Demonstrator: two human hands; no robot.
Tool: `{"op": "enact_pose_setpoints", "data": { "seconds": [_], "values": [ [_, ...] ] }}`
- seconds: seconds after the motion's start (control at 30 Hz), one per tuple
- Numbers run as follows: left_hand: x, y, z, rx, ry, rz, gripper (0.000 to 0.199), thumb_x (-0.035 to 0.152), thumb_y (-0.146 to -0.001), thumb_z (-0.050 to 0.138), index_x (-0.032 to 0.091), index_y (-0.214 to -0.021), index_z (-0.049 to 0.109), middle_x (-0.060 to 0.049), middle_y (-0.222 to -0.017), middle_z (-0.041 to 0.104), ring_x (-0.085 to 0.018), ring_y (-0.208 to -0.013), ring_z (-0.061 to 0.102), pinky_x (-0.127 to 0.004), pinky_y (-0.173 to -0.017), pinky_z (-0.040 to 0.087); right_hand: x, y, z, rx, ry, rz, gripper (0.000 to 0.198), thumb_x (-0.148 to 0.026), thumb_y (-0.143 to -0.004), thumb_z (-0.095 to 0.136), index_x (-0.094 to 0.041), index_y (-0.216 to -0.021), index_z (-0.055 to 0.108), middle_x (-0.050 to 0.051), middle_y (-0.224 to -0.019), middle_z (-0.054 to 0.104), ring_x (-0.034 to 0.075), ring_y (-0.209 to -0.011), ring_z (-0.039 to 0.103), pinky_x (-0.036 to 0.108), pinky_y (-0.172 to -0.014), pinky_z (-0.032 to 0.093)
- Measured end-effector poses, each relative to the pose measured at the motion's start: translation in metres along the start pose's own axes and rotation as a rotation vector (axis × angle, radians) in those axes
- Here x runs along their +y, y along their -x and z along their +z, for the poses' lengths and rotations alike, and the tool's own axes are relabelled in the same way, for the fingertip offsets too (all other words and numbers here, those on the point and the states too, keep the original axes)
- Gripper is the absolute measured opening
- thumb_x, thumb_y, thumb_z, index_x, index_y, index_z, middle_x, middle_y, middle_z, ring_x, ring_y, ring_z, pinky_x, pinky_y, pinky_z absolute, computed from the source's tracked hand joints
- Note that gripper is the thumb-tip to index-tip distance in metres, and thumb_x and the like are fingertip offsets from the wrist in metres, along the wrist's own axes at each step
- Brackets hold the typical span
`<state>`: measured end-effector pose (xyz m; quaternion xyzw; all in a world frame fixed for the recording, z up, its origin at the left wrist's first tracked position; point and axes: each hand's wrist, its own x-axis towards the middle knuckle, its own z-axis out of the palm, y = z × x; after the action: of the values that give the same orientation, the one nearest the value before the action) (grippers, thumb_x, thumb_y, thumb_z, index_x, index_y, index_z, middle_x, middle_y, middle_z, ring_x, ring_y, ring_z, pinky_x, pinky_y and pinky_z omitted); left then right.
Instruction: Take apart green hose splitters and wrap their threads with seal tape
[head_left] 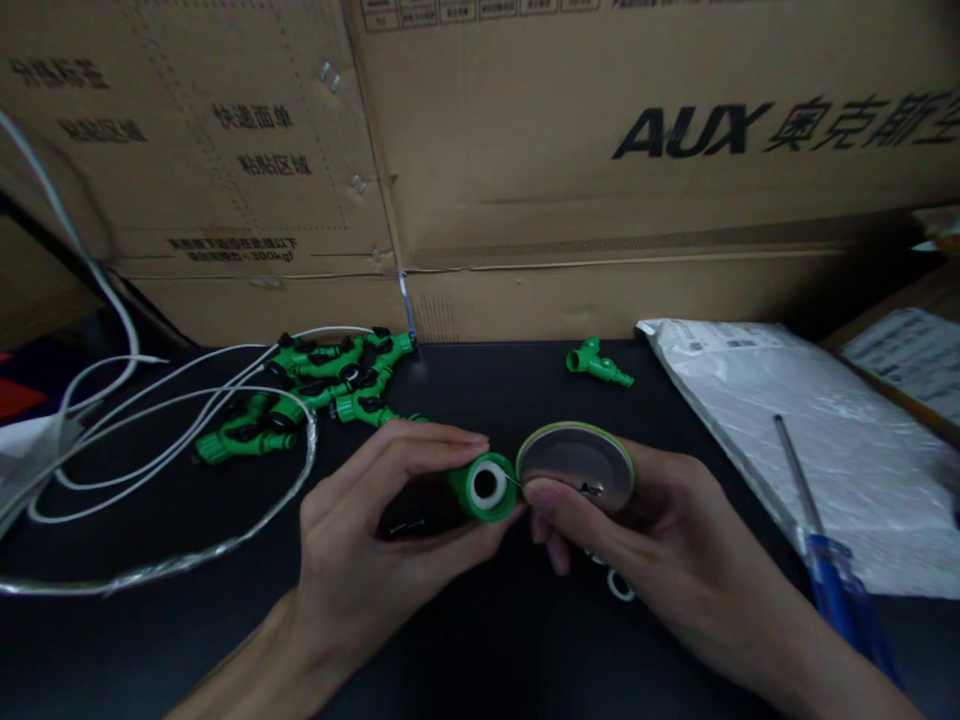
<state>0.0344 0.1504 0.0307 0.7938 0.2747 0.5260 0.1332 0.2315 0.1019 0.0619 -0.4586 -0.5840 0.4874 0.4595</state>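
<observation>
One green fitting (511,488), one white ring (502,485) in its mouth, is pinched in the left hand (356,515); the right hand (652,520) grips one round tin (576,458) just beside it. Beyond: one loose connector (598,365), a green heap (326,366) I cannot count; rightward, one screwdriver (831,578), one parcel (750,400)

The near hose fitting (459,484) is displaying green, with its inner ring (501,486) showing white. The round tin (570,465) is presenting a grey face and a yellow-green rim. The clustered fittings (367,408) are combining green bodies with black parts. The screwdriver handle (836,580) is showing blue. The cardboard box (525,130) is displaying brown, bearing black lettering and dotted lines. The tabletop (480,640) is showing black.
</observation>
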Motion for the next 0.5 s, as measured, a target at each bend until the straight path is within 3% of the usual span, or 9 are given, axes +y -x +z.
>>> {"op": "enact_pose_setpoints", "data": {
  "seconds": [0.5],
  "values": [
    [-0.0044,0.0009,0.0020,0.031,0.040,0.005,0.033,0.022,-0.078,0.089,0.024,-0.104,0.070,-0.004,-0.100,0.079,-0.022,-0.090,0.077,-0.037,-0.076,0.067,0.0067,-0.0005,0.0038,-0.016,-0.256,0.085,0.023,-0.030,-0.091,0.077,-0.015,-0.075,0.069,-0.001,-0.070,0.064,0.008,-0.057,0.060,0.018,-0.057,0.052]
  ]
}}
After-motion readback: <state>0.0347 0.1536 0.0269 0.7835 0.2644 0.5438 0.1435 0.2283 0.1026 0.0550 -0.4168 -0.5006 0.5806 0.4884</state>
